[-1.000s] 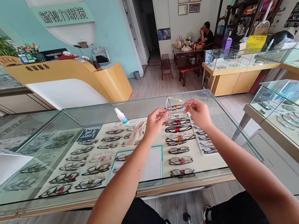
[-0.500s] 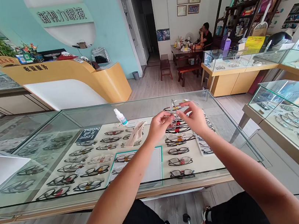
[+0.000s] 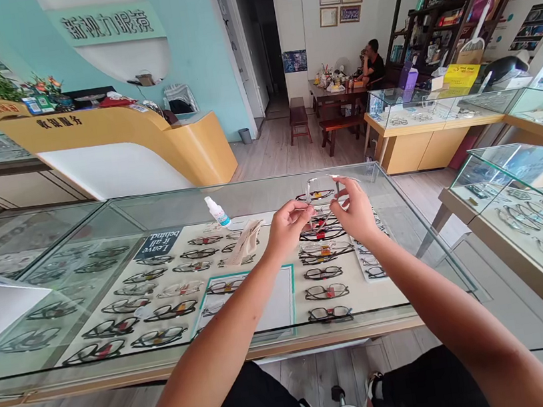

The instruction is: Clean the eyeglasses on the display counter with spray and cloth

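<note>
A pair of clear-framed eyeglasses (image 3: 308, 191) is held up above the glass counter. On its left side, my left hand (image 3: 289, 226) pinches it between thumb and fingertips. My right hand (image 3: 355, 210) is closed on the other side, with thumb and forefinger at a temple arm. The frame's thin outline blends with the displayed eyeglasses (image 3: 324, 274) under the glass, so its exact pose is hard to read. Left of my hands, a folded cloth (image 3: 245, 242) lies on the counter, and a white spray bottle (image 3: 217, 212) with a blue band stands behind it.
The glass display counter (image 3: 369, 322) spans the front, with rows of spectacles inside. A white angled board (image 3: 1, 309) stands at far left. Another glass case (image 3: 513, 196) is on the right. A seated person (image 3: 372, 64) is at a table in the back.
The eyeglasses have turned in my hands, so the frame's top edge now spreads wider between them. My right hand has shifted slightly outward; my left stays nearly in place.
</note>
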{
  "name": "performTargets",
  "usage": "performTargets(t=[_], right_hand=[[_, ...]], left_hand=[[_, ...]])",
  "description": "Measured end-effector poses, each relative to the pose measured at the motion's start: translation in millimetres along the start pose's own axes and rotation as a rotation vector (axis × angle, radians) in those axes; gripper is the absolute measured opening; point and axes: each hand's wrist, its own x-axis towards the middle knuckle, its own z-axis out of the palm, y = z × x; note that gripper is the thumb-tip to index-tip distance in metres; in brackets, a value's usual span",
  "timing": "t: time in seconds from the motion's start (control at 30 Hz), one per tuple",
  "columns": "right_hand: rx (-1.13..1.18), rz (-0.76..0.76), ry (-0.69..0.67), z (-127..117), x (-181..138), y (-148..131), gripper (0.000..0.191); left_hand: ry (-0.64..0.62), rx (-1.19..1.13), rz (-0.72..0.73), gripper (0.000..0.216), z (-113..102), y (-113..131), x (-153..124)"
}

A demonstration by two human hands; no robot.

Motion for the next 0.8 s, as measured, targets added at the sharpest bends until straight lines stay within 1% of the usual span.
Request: performTargets(t=[0.13, 0.37, 0.5, 0.57, 0.63, 0.7, 0.73, 0.8], right_hand=[[-0.007, -0.031, -0.003, -1, 1, 1, 0.043], [-0.022, 0.064, -0.025, -4, 4, 0, 0.03], [-0.07, 0.09, -0.047, -4, 5, 2, 0.024], [-0.122, 0.043, -0.027, -5, 4, 1, 0.025], [-0.19, -0.053, 0.021, -5, 1, -3, 0.023], [-0.222, -0.166, 0.031, -4, -2, -9, 0.027], [-0.21, -0.215, 0.001, -3, -4, -12, 0.031], [-0.152, -0.288, -0.107, 0, -7, -17, 0.037]], left_hand=[[0.046, -0.014, 0.014, 0.065, -4, 7, 2], [0.205, -0.074, 0.098, 0.064, -18, 17, 10], [0.266, -0.092, 0.136, 0.064, -23, 21, 12], [0.266, -0.083, 0.131, 0.065, -23, 22, 11], [0.24, -0.066, 0.118, 0.064, -21, 20, 10], [0.197, -0.048, 0.098, 0.063, -17, 17, 8], [0.17, -0.041, 0.085, 0.062, -15, 15, 6], [0.109, -0.023, 0.058, 0.062, -10, 11, 3]])
